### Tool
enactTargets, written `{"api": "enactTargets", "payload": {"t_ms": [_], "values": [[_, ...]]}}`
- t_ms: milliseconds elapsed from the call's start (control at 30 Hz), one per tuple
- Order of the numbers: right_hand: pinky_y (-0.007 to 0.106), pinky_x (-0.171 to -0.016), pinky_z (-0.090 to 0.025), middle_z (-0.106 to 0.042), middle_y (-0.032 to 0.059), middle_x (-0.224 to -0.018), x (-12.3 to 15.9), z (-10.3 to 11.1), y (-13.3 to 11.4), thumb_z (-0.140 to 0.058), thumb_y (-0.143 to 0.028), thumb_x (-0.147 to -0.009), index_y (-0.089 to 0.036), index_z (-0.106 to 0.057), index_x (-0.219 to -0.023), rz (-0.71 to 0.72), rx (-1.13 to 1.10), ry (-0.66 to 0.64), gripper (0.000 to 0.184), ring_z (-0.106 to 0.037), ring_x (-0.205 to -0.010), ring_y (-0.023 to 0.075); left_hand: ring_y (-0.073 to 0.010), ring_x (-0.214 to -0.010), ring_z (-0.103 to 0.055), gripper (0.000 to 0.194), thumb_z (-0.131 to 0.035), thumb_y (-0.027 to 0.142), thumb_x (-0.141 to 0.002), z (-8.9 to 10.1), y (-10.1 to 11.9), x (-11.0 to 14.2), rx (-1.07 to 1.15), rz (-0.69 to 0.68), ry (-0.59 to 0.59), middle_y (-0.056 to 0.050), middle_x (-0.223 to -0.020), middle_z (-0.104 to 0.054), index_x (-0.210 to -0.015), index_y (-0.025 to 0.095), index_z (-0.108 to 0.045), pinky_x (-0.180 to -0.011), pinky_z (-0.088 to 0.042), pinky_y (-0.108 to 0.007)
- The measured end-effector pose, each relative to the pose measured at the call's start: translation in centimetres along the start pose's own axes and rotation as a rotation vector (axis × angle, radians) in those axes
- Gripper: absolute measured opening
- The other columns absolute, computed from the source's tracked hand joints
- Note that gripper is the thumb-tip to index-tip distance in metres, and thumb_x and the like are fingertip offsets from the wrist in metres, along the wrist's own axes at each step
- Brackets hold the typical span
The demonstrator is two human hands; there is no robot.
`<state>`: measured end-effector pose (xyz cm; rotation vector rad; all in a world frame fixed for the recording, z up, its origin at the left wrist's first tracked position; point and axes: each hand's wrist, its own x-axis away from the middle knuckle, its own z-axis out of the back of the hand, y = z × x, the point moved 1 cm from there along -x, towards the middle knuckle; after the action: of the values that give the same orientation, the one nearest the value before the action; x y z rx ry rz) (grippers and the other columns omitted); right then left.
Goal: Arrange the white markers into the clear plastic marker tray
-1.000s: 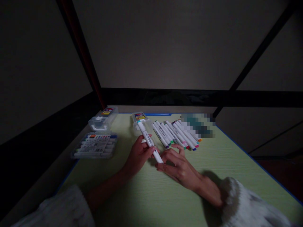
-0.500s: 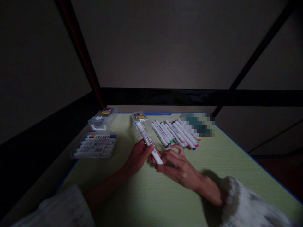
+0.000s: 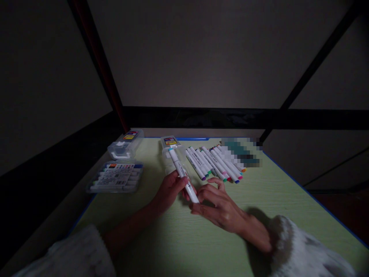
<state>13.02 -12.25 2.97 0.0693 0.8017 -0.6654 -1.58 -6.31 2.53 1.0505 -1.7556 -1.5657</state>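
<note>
A white marker (image 3: 182, 175) with a light blue tip end is held at a slant above the table. My left hand (image 3: 170, 188) grips its middle, thumb on top. At its lower end, the thumb and fingers of my right hand (image 3: 219, 204) pinch the white barrel, with the index finger raised a little. Beyond my hands lies a row of several white markers (image 3: 213, 161) with coloured ends. Behind the held marker stands a clear plastic case (image 3: 170, 143) with a printed label, partly hidden by the marker.
On the left of the pale green table (image 3: 178, 238) lies a flat clear case (image 3: 115, 179) filled with markers. Behind it stands another clear case with a handle (image 3: 125, 146). A pixelated patch covers something at the far right. A blue strip (image 3: 191, 139) lies along the back edge.
The upper end of the held marker has tilted slightly to the right. Both hands stay in nearly the same place, and the things on the table have not moved.
</note>
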Motion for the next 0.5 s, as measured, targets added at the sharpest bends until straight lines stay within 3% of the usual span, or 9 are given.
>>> {"api": "enactTargets", "payload": {"t_ms": [267,500], "values": [[0.035,-0.085,-0.027,-0.058,-0.0032,-0.069,0.28,-0.28,0.03,-0.057,-0.023,-0.081,-0.021,-0.063,-0.080,0.063,0.058,-0.002,0.006,-0.050,-0.072,0.0110,-0.0077,-0.043,-0.048,0.030,-0.054,0.043,-0.072,0.01,-0.22,-0.08,-0.005,0.027,0.002,0.001,-0.053,-0.059,-0.072,0.015,-0.044,-0.045,-0.036,-0.020],[0.037,-0.086,-0.028,-0.057,-0.0014,-0.072,0.26,-0.23,0.05,-0.053,-0.028,-0.083,-0.022,-0.063,-0.089,0.081,0.129,-0.065,0.013,-0.048,-0.075,0.0130,-0.0078,-0.045,-0.047,0.029,-0.056,0.042,-0.071,0.26,-0.72,-0.19,0.069,0.047,-0.021,0.002,-0.054,-0.056,-0.072,0.014,-0.046,-0.046,-0.037,-0.021]]}}
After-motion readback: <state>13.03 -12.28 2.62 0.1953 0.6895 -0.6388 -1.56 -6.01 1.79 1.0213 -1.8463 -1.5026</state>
